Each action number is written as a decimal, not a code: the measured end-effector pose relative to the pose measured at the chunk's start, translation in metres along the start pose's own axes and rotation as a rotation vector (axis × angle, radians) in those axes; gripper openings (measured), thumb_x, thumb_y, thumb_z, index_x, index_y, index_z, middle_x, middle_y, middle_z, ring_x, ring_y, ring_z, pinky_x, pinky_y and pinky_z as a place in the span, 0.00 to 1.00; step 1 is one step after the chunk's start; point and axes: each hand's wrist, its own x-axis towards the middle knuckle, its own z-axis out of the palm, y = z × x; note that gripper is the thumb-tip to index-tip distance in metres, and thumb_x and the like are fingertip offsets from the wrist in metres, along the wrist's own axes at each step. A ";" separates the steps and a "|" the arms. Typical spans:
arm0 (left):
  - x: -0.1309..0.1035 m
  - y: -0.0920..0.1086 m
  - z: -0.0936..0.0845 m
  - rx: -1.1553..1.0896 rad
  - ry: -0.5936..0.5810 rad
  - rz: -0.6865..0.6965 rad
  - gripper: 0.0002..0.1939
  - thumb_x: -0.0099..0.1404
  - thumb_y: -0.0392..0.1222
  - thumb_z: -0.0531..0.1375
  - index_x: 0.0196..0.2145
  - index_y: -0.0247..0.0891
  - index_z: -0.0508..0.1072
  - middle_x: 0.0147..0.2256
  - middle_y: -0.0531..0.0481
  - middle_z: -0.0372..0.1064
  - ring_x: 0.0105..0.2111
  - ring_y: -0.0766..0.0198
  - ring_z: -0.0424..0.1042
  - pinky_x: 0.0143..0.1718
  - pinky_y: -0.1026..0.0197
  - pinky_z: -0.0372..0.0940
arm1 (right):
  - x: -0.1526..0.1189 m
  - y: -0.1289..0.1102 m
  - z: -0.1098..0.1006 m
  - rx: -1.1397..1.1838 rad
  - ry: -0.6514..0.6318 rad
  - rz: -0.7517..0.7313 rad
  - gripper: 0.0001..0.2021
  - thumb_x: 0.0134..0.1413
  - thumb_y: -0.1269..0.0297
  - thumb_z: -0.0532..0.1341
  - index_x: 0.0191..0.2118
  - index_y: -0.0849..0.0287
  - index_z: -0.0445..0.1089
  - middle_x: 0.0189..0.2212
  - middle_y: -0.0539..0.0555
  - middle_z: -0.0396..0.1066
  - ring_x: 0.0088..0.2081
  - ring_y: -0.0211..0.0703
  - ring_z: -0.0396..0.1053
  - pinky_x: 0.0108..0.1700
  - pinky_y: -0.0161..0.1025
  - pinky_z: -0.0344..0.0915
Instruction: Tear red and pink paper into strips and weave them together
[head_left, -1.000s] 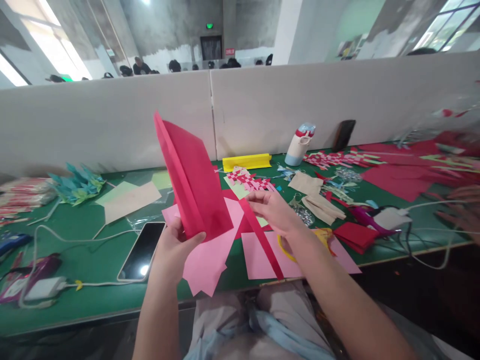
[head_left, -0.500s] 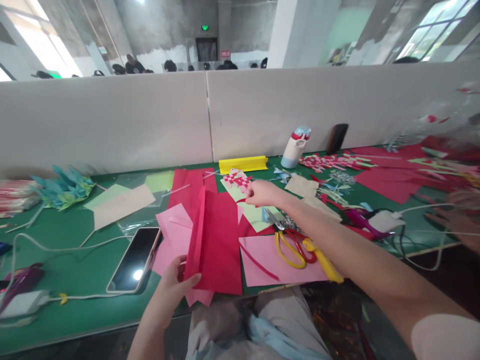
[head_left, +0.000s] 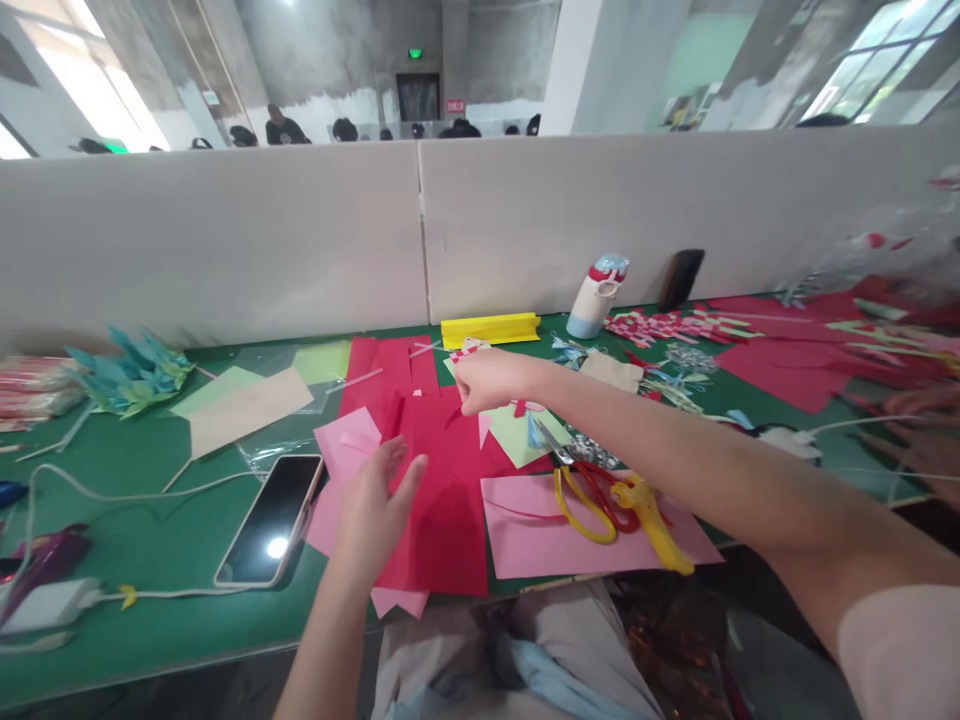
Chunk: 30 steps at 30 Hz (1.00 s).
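Observation:
My left hand [head_left: 379, 495] hovers over the left edge of a large red paper sheet [head_left: 450, 520], fingers apart and holding nothing. A narrow red flap or strip [head_left: 391, 415] stands up just beyond its fingertips. Above the far part of the red sheet, my right hand [head_left: 491, 380] is closed in a pinch; what it grips, if anything, is hidden. Partly behind that hand lies a red-and-white checked paper piece [head_left: 469, 349]. Beneath the right forearm are scissors [head_left: 585, 500] with yellow and red handles and a yellow-handled tool [head_left: 652, 525], on pink paper [head_left: 517, 545].
A phone [head_left: 270, 520] and a white cable lie at left. Blue-green folded paper [head_left: 131, 370] sits farther back. A yellow folded strip [head_left: 490, 330], a bottle [head_left: 598, 295] and a dark upright object [head_left: 681, 280] stand along the white partition [head_left: 300, 240]. Another person's hand [head_left: 922, 420] is at right.
My left hand has let go of the red sheet's folded edge and risen, opening its fingers. My right hand has moved left, from the checked piece to over the red sheet.

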 end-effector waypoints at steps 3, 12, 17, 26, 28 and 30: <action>0.016 0.003 0.023 -0.153 -0.056 -0.021 0.25 0.59 0.53 0.59 0.49 0.34 0.69 0.47 0.36 0.73 0.48 0.52 0.72 0.48 0.54 0.66 | -0.003 -0.013 -0.008 0.007 -0.016 -0.064 0.09 0.41 0.69 0.57 0.22 0.66 0.73 0.20 0.57 0.72 0.21 0.41 0.66 0.25 0.36 0.56; 0.013 -0.001 0.020 -0.596 -0.343 -0.282 0.22 0.57 0.52 0.62 0.41 0.29 0.73 0.36 0.37 0.77 0.35 0.55 0.77 0.40 0.56 0.70 | 0.004 0.016 -0.016 0.213 -0.011 0.052 0.04 0.40 0.70 0.61 0.23 0.65 0.71 0.20 0.54 0.72 0.22 0.39 0.68 0.25 0.34 0.62; -0.004 -0.008 0.009 -0.775 -0.521 -0.363 0.25 0.59 0.53 0.62 0.46 0.30 0.73 0.39 0.35 0.77 0.38 0.53 0.77 0.41 0.55 0.70 | 0.014 0.051 -0.005 0.413 -0.094 0.153 0.04 0.39 0.70 0.64 0.22 0.65 0.71 0.22 0.55 0.73 0.26 0.42 0.72 0.29 0.37 0.68; -0.022 -0.016 0.005 -0.851 -0.601 -0.434 0.18 0.58 0.49 0.65 0.38 0.30 0.75 0.32 0.39 0.76 0.31 0.59 0.76 0.35 0.59 0.71 | 0.014 0.086 0.011 0.582 -0.168 0.296 0.11 0.36 0.67 0.69 0.19 0.64 0.66 0.16 0.50 0.67 0.25 0.38 0.71 0.30 0.35 0.71; -0.024 -0.018 0.006 -0.826 -0.572 -0.447 0.19 0.56 0.50 0.65 0.38 0.30 0.76 0.29 0.42 0.75 0.28 0.62 0.74 0.33 0.61 0.70 | 0.013 0.090 0.014 0.599 -0.179 0.309 0.12 0.36 0.65 0.69 0.18 0.64 0.66 0.15 0.49 0.66 0.25 0.38 0.71 0.31 0.34 0.70; -0.024 -0.018 0.008 -0.807 -0.538 -0.454 0.21 0.56 0.53 0.65 0.38 0.30 0.76 0.27 0.44 0.73 0.27 0.64 0.73 0.32 0.62 0.70 | 0.012 0.092 0.016 0.610 -0.192 0.315 0.13 0.36 0.64 0.70 0.18 0.64 0.66 0.15 0.49 0.66 0.26 0.38 0.71 0.31 0.34 0.70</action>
